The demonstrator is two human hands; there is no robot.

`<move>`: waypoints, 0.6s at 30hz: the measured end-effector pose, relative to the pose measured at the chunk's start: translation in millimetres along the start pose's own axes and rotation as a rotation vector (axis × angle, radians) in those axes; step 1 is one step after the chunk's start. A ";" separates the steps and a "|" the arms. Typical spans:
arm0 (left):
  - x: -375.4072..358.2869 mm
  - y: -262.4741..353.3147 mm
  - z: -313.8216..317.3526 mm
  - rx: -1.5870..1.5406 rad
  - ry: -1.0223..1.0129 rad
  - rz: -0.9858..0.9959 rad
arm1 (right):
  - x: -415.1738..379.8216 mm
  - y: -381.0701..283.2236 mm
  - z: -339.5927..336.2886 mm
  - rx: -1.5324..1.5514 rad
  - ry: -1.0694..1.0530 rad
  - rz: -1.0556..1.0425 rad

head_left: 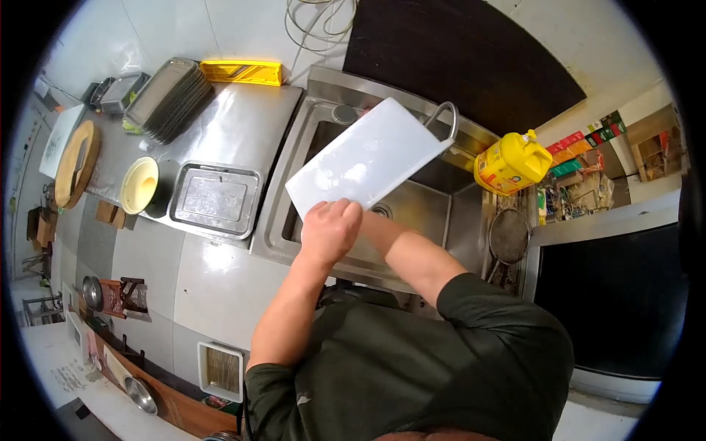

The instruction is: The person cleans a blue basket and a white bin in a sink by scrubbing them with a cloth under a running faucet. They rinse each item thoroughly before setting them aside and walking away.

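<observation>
A wet white cutting board [368, 154] is held tilted over the metal sink [287, 158]. My left hand [331, 228] is closed at the board's near edge, knuckles up. My right forearm passes behind the left hand and under the board, so the right hand and its fingers are hidden. Behind the board's right corner rises the curved faucet [454, 121]. The sink's drain [382, 211] shows just below the board.
A yellow jug [512, 162] and a round strainer [508, 236] are right of the sink. On the left counter are a metal tray [218, 200], a cream bowl [139, 185], stacked dark trays [170, 99], a yellow slicer [243, 72] and a round wooden board [88, 151].
</observation>
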State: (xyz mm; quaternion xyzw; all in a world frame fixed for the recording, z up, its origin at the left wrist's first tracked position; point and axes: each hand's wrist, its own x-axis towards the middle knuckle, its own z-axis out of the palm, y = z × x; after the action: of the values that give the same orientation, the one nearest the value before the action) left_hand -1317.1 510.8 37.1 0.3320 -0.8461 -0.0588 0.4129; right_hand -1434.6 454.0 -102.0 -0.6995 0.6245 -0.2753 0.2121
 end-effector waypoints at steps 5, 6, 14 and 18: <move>-27.0 -22.0 -13.2 0.033 0.074 -0.129 | -35.2 3.7 -57.1 0.289 -0.075 0.556; -32.2 -22.7 -21.1 0.036 0.067 -0.140 | -49.9 40.2 -43.2 0.260 0.075 0.426; -73.0 -51.0 -24.8 0.059 0.111 -0.276 | -101.7 122.1 -47.6 0.542 0.415 0.780; -85.2 -47.0 -47.9 0.061 0.122 -0.323 | -103.0 98.9 -58.8 0.791 0.458 0.890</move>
State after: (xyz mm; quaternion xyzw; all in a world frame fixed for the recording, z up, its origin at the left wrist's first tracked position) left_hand -1220.4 534.8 -5.5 0.4791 -0.7563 -0.0785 0.4385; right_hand -1554.8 546.0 -133.1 -0.1656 0.7360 -0.5131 0.4094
